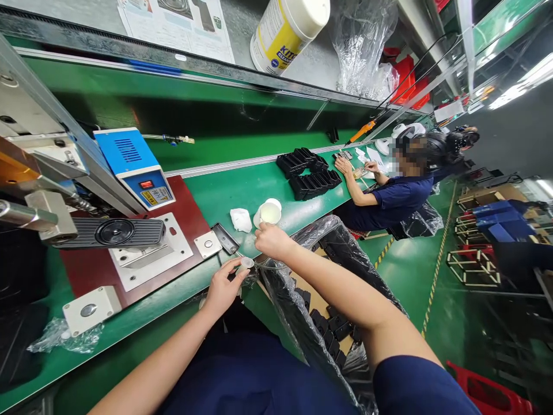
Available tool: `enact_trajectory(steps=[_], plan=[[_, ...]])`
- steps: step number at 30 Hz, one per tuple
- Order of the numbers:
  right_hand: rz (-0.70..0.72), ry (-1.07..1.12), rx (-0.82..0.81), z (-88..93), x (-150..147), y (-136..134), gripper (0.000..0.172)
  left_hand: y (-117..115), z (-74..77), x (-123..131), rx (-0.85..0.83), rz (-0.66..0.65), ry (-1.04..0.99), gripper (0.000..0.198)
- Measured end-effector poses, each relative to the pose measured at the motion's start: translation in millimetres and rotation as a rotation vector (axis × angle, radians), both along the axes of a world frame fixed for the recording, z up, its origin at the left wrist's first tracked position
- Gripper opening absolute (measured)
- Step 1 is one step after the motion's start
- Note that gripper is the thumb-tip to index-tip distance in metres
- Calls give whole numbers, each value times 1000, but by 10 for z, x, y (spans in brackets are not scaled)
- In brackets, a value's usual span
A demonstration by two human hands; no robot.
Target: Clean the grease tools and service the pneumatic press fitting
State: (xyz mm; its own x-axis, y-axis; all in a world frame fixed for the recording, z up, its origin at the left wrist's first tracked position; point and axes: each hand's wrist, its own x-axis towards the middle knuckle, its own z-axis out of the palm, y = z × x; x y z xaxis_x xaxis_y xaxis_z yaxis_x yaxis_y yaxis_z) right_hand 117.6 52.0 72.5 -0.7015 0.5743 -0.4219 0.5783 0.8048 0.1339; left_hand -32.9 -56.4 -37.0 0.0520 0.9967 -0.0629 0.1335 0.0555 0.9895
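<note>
My left hand (223, 288) is raised at the bench's front edge, with thumb and fingers pinching a small translucent round cap-like piece (247, 263). My right hand (275, 240) is closed against the near side of a white cup (273, 206) that has something pale yellow inside. Its fingertips are hidden, so what they grip cannot be made out. Left of the cup lies a crumpled white cloth or tissue (241, 220). A narrow dark rectangular part (225, 238) rests at the bench edge just beyond my left hand.
At left stands a press fixture holding a black speaker panel (114, 231), near a blue control box (129, 158) and button boxes (208, 245). Black parts (315, 183) stand in rows. A plastic-lined bin (298, 305) sits below. A co-worker (389, 184) works farther along.
</note>
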Motion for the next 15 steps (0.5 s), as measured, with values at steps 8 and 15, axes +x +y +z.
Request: enact_trajectory(steps=[8, 15], plan=[[109, -29, -53, 224, -4, -183, 15, 7, -12, -18, 6, 19, -3, 28], [141, -17, -43, 417, 151, -299, 15, 53, -41, 43, 4, 16, -4, 29]])
